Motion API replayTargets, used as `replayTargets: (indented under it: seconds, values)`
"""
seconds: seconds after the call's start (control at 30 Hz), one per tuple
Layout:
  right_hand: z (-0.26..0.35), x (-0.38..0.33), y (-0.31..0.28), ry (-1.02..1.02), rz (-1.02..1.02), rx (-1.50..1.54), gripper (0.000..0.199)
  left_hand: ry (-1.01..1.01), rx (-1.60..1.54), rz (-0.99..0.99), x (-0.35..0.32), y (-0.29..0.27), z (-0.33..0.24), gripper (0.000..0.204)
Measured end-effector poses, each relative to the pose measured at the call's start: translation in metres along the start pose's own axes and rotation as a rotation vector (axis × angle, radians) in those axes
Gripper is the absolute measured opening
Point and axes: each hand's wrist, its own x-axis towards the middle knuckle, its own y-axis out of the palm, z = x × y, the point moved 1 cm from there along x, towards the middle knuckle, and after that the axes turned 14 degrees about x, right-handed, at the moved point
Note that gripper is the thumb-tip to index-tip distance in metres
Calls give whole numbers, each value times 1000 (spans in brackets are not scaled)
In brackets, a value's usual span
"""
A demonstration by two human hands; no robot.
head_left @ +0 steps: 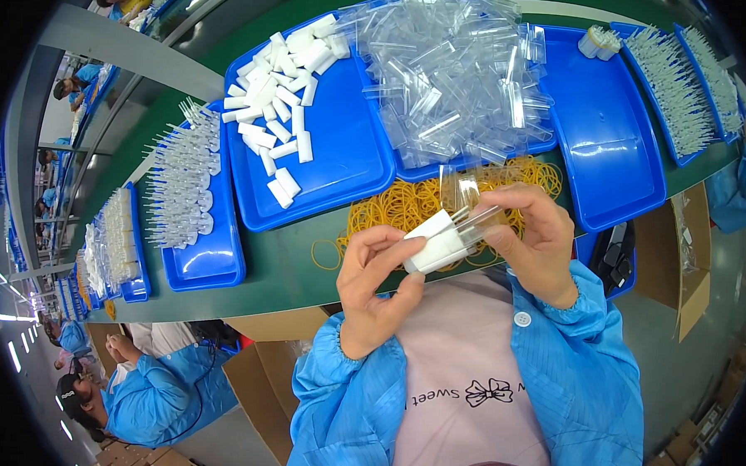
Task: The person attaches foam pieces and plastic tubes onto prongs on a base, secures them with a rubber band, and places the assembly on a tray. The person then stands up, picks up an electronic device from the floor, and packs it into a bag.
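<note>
Between the thumb and fingers of my left hand are flat white rectangular pieces, held side by side at a tilt. My right hand is closed on a clear plastic sleeve, whose near end meets the upper right end of the white pieces. Whether the pieces sit inside the sleeve I cannot tell. Both hands are above the table's near edge, in front of a heap of yellow rubber bands. Another clear plastic piece stands up just behind the fingers.
A blue tray holds loose white pieces; beside it a heap of clear sleeves fills another. To the right, a blue tray carries small bundled cylinders. Trays of spiky white parts flank both sides. Cardboard boxes and co-workers surround the table.
</note>
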Motion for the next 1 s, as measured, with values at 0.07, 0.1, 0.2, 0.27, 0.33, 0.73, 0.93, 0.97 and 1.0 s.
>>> replayTargets:
  seconds: [0.07, 0.1, 0.2, 0.27, 0.33, 0.73, 0.93, 0.97, 1.0]
  values:
    - [0, 0, 1, -178, 43, -147, 26, -37, -53, 12, -3, 0, 6, 39]
    - [-1, -1, 1, -178, 42, -148, 26, -72, -109, 27, -4, 1, 9, 39]
    - [-4, -2, 3, 83, -39, 155, 27, -72, -178, 26, -7, 2, 10, 38]
    - [-6, 0, 4, 221, -56, 516, 28, -40, -136, 8, -8, 3, 6, 36]
    - [-7, -2, 4, 216, -59, 504, 28, -10, -92, -12, -8, 4, 3, 34]
    - [-15, -2, -2, 98, -67, 348, 31, -169, -255, -142, -9, 16, 8, 45]
    - [-12, -1, -1, -162, -48, -62, 25, -433, -800, 105, -10, 13, 18, 47]
    - [-10, 1, -1, -292, -14, -157, 25, -402, -772, 45, -8, 14, 19, 48]
    - [-8, 1, -1, -292, -12, -156, 25, -371, -742, -14, -7, 14, 20, 49]
